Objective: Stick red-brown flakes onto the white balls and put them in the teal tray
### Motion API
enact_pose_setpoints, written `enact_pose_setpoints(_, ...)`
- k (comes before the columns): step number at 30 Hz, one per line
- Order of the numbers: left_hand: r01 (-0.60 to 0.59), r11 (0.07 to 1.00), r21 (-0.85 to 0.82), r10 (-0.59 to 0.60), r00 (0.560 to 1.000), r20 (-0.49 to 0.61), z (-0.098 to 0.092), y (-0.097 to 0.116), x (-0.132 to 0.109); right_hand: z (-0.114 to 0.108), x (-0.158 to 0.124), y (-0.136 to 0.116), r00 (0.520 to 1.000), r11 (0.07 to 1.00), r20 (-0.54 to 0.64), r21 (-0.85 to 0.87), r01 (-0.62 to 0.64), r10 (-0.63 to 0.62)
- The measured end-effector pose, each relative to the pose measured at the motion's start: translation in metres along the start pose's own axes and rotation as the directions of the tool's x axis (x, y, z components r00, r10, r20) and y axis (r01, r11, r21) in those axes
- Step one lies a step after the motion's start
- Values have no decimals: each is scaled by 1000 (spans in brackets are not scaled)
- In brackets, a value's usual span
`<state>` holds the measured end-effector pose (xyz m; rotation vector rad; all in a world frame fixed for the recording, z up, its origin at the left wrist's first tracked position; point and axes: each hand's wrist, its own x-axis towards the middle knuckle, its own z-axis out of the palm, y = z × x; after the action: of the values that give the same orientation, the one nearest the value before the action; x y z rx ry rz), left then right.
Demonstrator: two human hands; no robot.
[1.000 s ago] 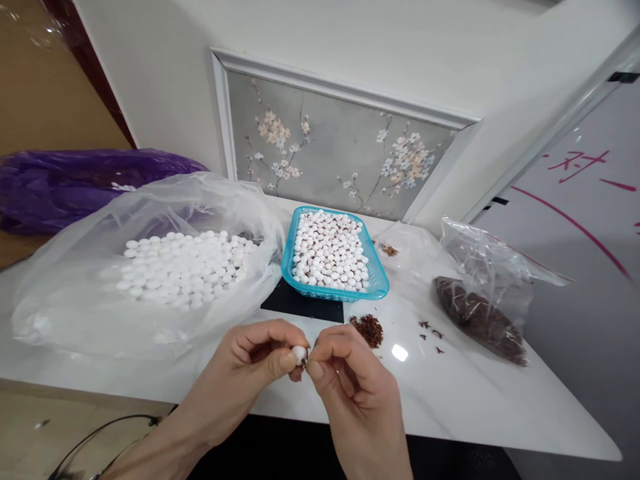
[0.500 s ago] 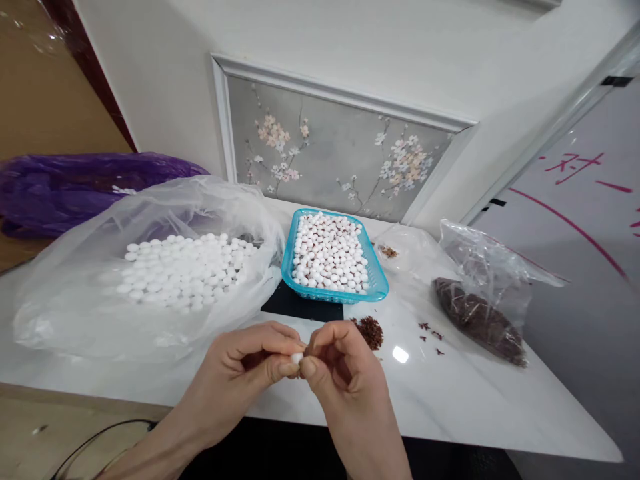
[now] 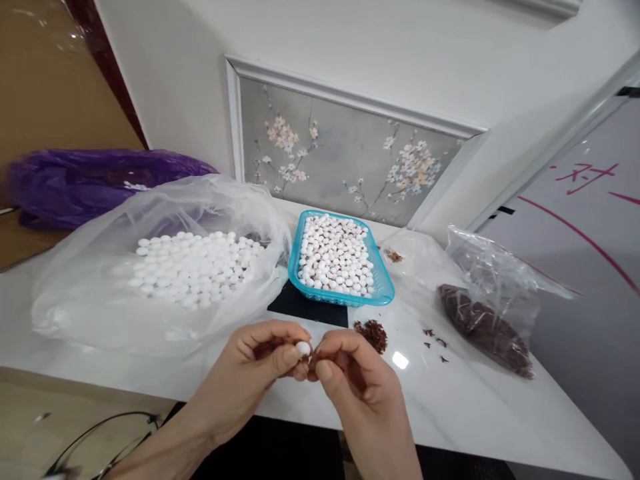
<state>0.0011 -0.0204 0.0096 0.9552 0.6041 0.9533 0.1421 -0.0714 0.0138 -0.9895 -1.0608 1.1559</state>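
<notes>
A small white oval ball is pinched between the thumb and fingers of my left hand. My right hand is closed close beside it, thumb against forefinger; whatever its fingertips grip is too small to make out. Just beyond my right hand lies a small heap of brown dried bits. Behind both hands stands a blue plastic basket filled with similar white balls that show brown specks. To its left, a translucent plastic bag lies open with many plain white balls inside.
On the right a zip bag of brown material leans near a whiteboard. A few loose brown pieces lie on the white table. A purple bag sits at the back left, and a framed floral panel is behind the basket.
The fingertips of my two hands have drawn slightly apart, and more of the white ball shows in my left fingers. The whole view has shifted a little.
</notes>
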Motion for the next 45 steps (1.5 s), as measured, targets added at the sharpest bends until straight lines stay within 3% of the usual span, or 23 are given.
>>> enact_pose_setpoints(10, -122, 975, 185, 120, 993, 23, -4, 2, -1, 7, -5, -2, 994, 961, -85, -275, 36, -62)
enact_pose_setpoints(16, -181, 952, 248, 187, 982, 1, -8, -4, -2, 12, -6, 1, 992, 976, -119, -215, 11, -38)
enact_pose_setpoints(23, -282, 880, 381, 321, 946, -40, -9, -8, -5, 15, -3, -2, 991, 992, -99, -82, -99, 91)
enact_pose_setpoints(31, -444, 731, 519, 480, 874, 72, -11, -3, -8, 14, 1, -1, 990, 988, -68, -91, -128, 122)
enact_pose_setpoints(34, -370, 791, 486, 417, 909, 13, -10, -5, -6, 15, 1, 2, 990, 989, -100, -97, -112, 103)
enact_pose_setpoints(38, -142, 978, 153, 157, 984, -88, -1, -4, -3, 12, -2, 2, 989, 996, -131, -48, -75, 68)
enact_pose_setpoints(41, -27, 999, -46, 24, 997, -70, 5, 0, -5, 7, -5, 1, 985, 999, -171, -52, -1, -8)
enact_pose_setpoints(45, -6, 996, -87, 6, 1000, 1, 3, 3, -8, 4, -6, 2, 977, 983, -167, -147, 111, -135)
